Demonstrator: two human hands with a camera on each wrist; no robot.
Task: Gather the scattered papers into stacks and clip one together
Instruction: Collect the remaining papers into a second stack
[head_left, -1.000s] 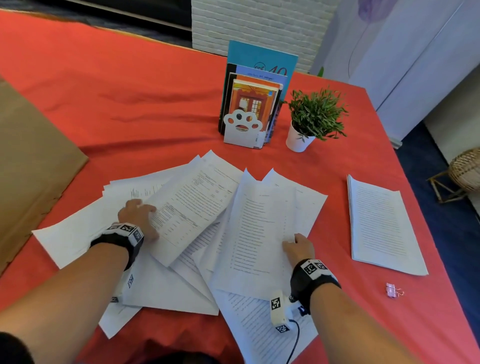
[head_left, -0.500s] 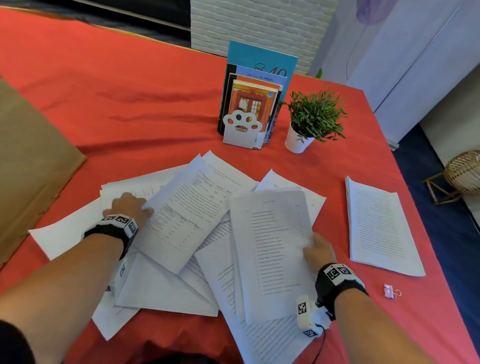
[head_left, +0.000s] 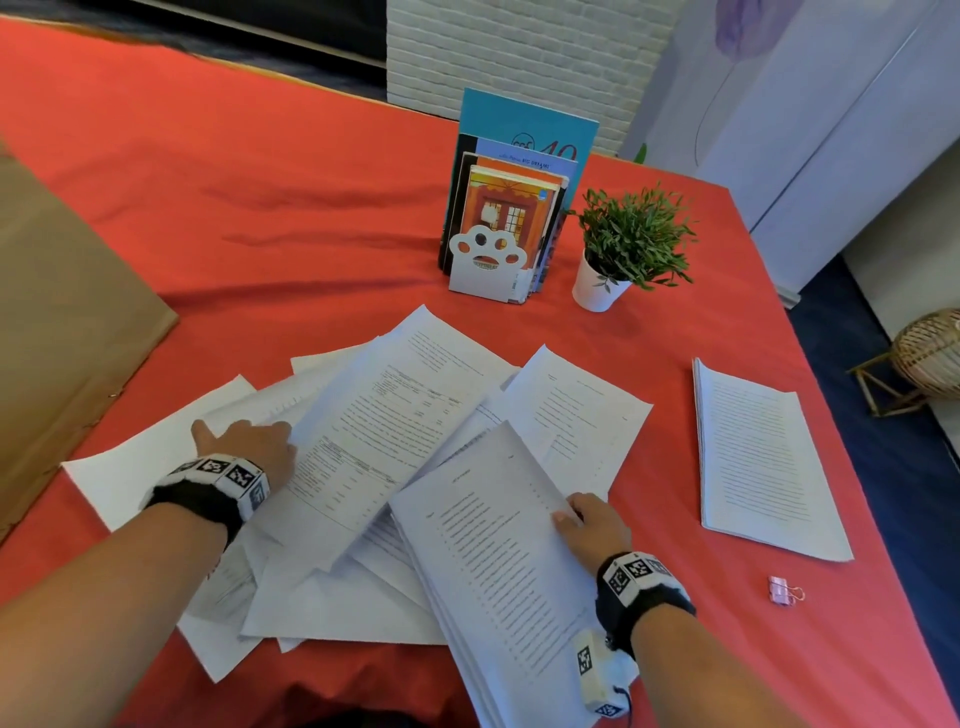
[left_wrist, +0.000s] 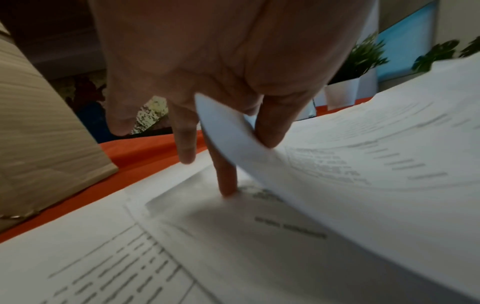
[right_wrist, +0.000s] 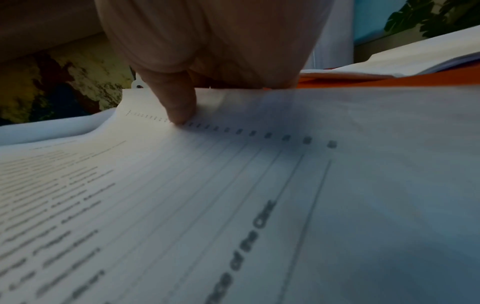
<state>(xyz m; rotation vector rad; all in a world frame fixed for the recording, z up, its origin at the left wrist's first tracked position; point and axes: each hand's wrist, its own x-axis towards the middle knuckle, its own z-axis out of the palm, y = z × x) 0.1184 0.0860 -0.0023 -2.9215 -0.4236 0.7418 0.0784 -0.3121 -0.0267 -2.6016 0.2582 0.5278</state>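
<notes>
Loose white papers (head_left: 332, 613) lie fanned over the red tablecloth. My left hand (head_left: 244, 444) rests on the left of the pile. In the left wrist view it pinches the curled edge of a large printed sheet (left_wrist: 363, 164) between thumb and fingers, and one fingertip (left_wrist: 228, 185) touches the page below. My right hand (head_left: 587, 525) grips the right edge of a sheaf of pages (head_left: 498, 561), thumb (right_wrist: 179, 111) on top and fingers hidden beneath. A squared stack (head_left: 763, 462) lies at the right, with a pink binder clip (head_left: 784, 590) near it.
Upright books in a white paw-shaped bookend (head_left: 493, 260) and a small potted plant (head_left: 623, 249) stand behind the papers. A brown sheet of cardboard (head_left: 62, 322) covers the table's left side. The table's right edge (head_left: 831, 395) drops to a dark blue floor.
My right hand has drawn the sheaf out of the pile toward the near right and turned it. My left hand has slid a little left, to the printed sheet's edge.
</notes>
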